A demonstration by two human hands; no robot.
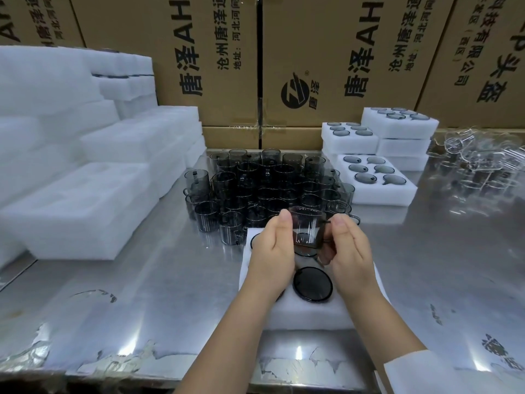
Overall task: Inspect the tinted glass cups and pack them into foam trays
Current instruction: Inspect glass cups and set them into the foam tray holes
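While the left hand (272, 251) and the right hand (350, 253) hold one tinted glass cup (308, 226) between them, the cup sits raised off the bench (170, 280), tilted, with its mouth turned away from the person and its base nearer the wrists. Both hands are curled onto it from either side, each thumb pointing up along the glass. The left grips the cup's wall and the right holds the side where the dark handle shows; the fingers behind the glass are mostly hidden. Directly beneath the hands lies a white foam tray (312, 311), and between the two wrists a seated cup (312, 284) fills one of its round pockets, showing as a dark circle. Just beyond the fingertips stands a dense cluster of tinted cups (270, 183), upright and touching one another. Beyond the right hand and further to the right are packed trays (376, 182), some stacked, with six cups in the closest one. Well to the left of the left hand rise piles of empty foam trays (85, 209). Far out past the right hand is a heap of clear glassware (477, 157), too blurred to make out. Printed cardboard cartons (199, 66) wall off the far edge of the bench.
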